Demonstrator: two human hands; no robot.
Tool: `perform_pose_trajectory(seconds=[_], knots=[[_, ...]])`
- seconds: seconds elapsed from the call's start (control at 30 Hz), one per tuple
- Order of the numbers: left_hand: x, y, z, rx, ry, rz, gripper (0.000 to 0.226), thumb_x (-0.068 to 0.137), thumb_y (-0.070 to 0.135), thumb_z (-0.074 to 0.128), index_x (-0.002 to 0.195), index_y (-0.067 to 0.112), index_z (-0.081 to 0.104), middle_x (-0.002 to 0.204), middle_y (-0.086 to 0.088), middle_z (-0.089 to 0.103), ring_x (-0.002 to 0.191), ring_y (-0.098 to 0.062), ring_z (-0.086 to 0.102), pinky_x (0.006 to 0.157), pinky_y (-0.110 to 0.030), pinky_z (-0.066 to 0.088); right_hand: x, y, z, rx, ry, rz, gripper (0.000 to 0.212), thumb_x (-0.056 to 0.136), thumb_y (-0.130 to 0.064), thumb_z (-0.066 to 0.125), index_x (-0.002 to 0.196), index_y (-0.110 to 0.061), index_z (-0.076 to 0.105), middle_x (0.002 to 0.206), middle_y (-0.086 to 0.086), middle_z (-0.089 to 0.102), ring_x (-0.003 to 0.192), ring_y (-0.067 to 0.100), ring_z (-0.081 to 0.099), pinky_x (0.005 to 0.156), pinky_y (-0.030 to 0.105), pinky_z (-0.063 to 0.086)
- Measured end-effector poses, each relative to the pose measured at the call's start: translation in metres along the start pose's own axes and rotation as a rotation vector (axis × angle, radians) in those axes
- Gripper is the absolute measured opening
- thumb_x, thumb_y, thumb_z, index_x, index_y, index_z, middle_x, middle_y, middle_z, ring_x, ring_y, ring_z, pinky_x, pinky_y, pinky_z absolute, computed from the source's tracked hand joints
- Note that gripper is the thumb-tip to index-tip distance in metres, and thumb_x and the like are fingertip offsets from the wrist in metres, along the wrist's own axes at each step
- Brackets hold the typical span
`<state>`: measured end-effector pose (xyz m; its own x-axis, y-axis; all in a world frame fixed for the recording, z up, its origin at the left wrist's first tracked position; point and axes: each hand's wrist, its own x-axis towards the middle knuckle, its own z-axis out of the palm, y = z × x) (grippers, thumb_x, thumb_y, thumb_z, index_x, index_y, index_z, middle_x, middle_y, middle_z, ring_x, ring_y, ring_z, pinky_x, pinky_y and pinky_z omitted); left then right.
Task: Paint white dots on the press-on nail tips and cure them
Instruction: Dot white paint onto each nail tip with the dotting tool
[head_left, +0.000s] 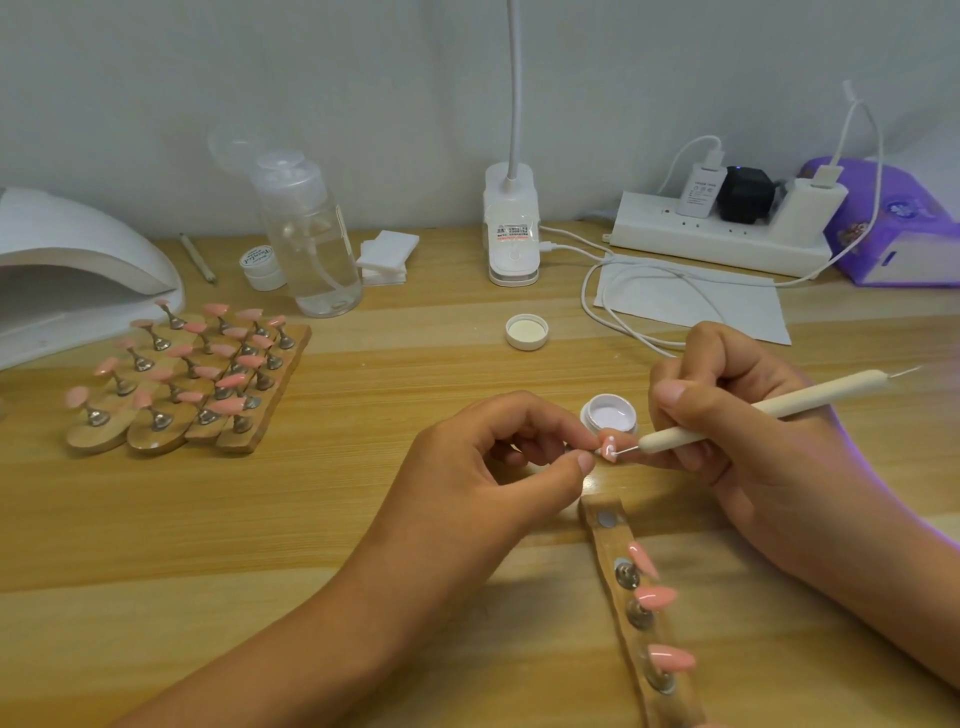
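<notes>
Left hand (498, 452): one, thumb and forefinger pinched narrowly on the held nail tip (608, 446), the other fingers curled under.
Right hand (727, 410): one, fingers wrapped round the dotting pen (753, 413) in a writing grip.
Held nail tip: one, pink, lifted just in front of the open gel jar (609, 415); white marks show on it, too small to count.
Dotting pen: one, cream barrel, its thin metal point touching the held nail tip.
Open gel jar: one, white gel inside, standing on the table (363, 519) between the two hands.
Loose lid (526, 331): one, lying inside-up beyond the jar.
Near strip (613, 540): one wooden holder below the hands, with three pink tips on stands and one bare metal disc at its far end.
Far strips (156, 436): four wooden holders side by side at the left, about five pink tips on each, roughly twenty in all.
Curing lamp (78, 260): one, white and domed, at the far left, just beside the far strips.
Pump bottle (311, 244): one, clear, near the wall.
Closed jar (262, 265): one, small and white, just beside the bottle.
Wooden stick (197, 257): one, lying left of the closed jar.
Pads (387, 254): one small white stack.
Desk lamp base (511, 223): one, white.
Power strip (717, 239): one, with three plugs, two white and one black.
</notes>
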<state>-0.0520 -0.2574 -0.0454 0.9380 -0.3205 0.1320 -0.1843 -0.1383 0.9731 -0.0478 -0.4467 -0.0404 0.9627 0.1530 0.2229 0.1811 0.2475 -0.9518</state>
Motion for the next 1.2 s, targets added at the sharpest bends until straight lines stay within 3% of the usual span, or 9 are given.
perform_pose_trajectory(seconds=[0.3,0.43,0.53,0.73,0.87,0.97,1.07,1.13,1.2], knots=[[0.000,-0.001,0.001,-0.014,0.000,-0.010,0.007,0.074,0.026,0.071,0.078,0.032,0.073,0.067,0.017,0.060,0.063,0.001,0.050,0.057,-0.013,0.041,0.002,-0.001,0.000,0.085,0.037,0.058,0.025,0.075,-0.024,0.066,0.058,-0.021,0.048,0.051,-0.001,0.042,0.049,0.008,0.044,0.063,0.032,0.058],[-0.001,-0.001,0.000,-0.018,0.003,-0.009,0.006,0.074,0.027,0.071,0.078,0.031,0.073,0.068,0.014,0.061,0.061,0.000,0.051,0.055,-0.014,0.042,0.000,-0.001,0.000,0.052,-0.047,0.034,0.023,0.077,-0.026,0.065,0.059,-0.022,0.051,0.054,-0.004,0.048,0.052,0.007,0.050,0.065,0.022,0.053],[-0.002,0.000,0.000,-0.022,0.001,-0.015,0.006,0.074,0.029,0.072,0.079,0.032,0.073,0.069,0.013,0.062,0.061,-0.001,0.051,0.055,-0.014,0.042,-0.001,-0.002,0.000,-0.017,-0.024,-0.043,0.022,0.079,-0.027,0.062,0.061,-0.024,0.052,0.060,-0.008,0.051,0.061,0.006,0.055,0.083,0.033,0.049],[-0.004,0.001,0.001,0.000,-0.068,-0.021,0.009,0.079,0.024,0.075,0.082,0.032,0.074,0.079,0.007,0.070,0.061,0.000,0.055,0.058,-0.010,0.043,-0.002,-0.011,-0.003,0.019,0.127,-0.159,0.024,0.081,-0.023,0.060,0.060,-0.025,0.047,0.055,-0.005,0.039,0.053,0.014,0.029,0.051,0.024,0.027],[-0.002,0.001,0.003,0.093,-0.135,0.028,0.009,0.078,0.022,0.074,0.082,0.029,0.074,0.091,0.007,0.069,0.087,-0.004,0.065,0.073,-0.014,0.047,-0.001,-0.009,-0.004,-0.031,0.212,-0.160,0.025,0.079,-0.029,0.062,0.060,-0.026,0.047,0.055,-0.007,0.041,0.052,0.013,0.033,0.049,0.021,0.029],[-0.002,-0.001,0.005,0.266,-0.164,0.078,0.010,0.077,0.026,0.075,0.083,0.035,0.072,0.100,0.016,0.062,0.106,-0.006,0.057,0.083,-0.017,0.040,0.001,-0.008,-0.008,-0.046,0.259,-0.150,0.026,0.080,-0.033,0.063,0.060,-0.026,0.047,0.056,-0.008,0.042,0.051,0.010,0.037,0.050,0.016,0.035],[-0.003,-0.002,0.006,0.331,-0.145,0.082,0.009,0.077,0.034,0.076,0.084,0.037,0.071,0.101,0.019,0.059,0.108,-0.005,0.055,0.088,-0.022,0.041,0.003,-0.006,-0.011,-0.053,0.264,-0.159,0.026,0.084,-0.033,0.063,0.064,-0.026,0.048,0.055,-0.008,0.042,0.050,0.009,0.036,0.049,0.019,0.029],[-0.005,-0.001,0.005,0.384,-0.114,0.100,0.009,0.077,0.035,0.077,0.083,0.037,0.071,0.097,0.018,0.057,0.103,-0.003,0.053,0.080,-0.015,0.037,0.004,-0.005,-0.012,-0.084,0.283,-0.162,0.025,0.086,-0.035,0.068,0.069,-0.027,0.052,0.053,-0.007,0.041,0.049,0.008,0.035,0.050,0.025,0.026],[-0.009,0.000,0.002,0.465,-0.089,0.132,0.011,0.075,0.042,0.076,0.083,0.037,0.069,0.092,0.017,0.054,0.097,-0.003,0.049,0.074,-0.009,0.033,0.006,-0.005,-0.012,-0.128,0.294,-0.170,0.019,0.080,-0.038,0.071,0.077,-0.026,0.056,0.055,-0.008,0.045,0.052,0.008,0.039,0.052,0.019,0.031]])
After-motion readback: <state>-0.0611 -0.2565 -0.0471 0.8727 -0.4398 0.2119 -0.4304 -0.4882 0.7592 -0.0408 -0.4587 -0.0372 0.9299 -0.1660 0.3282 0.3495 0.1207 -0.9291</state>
